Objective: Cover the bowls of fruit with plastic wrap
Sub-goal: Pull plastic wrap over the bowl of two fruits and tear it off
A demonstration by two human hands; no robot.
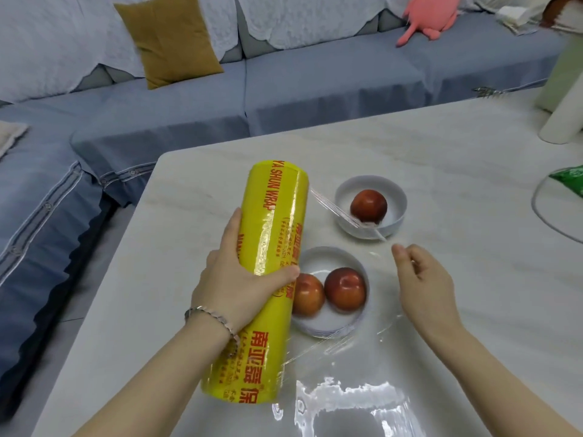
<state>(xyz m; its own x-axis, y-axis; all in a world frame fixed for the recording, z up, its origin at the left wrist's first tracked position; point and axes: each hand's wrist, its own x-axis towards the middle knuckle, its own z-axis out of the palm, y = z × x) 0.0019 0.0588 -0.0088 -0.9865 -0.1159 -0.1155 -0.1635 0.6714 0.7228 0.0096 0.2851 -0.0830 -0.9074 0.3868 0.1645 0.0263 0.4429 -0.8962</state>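
My left hand [239, 279] grips a big yellow roll of plastic wrap [268, 247], held lengthwise above the white marble table [441, 159]. A clear sheet of wrap [372, 310] runs from the roll to the right, over the near white bowl [318, 255], which holds two red fruits [345, 287]. My right hand [422, 285] pinches the sheet's far edge with thumb and fingers, right of that bowl. The far white bowl [391, 189] holds one red fruit [368, 205]; a bunched strand of wrap crosses its near rim.
A blue sofa [315, 83] with a mustard cushion [170, 39] and a pink plush toy [426, 17] lies beyond the table. A white cylinder [564, 118] stands at the table's right. A green packet [571, 181] sits in a clear dish at the right edge.
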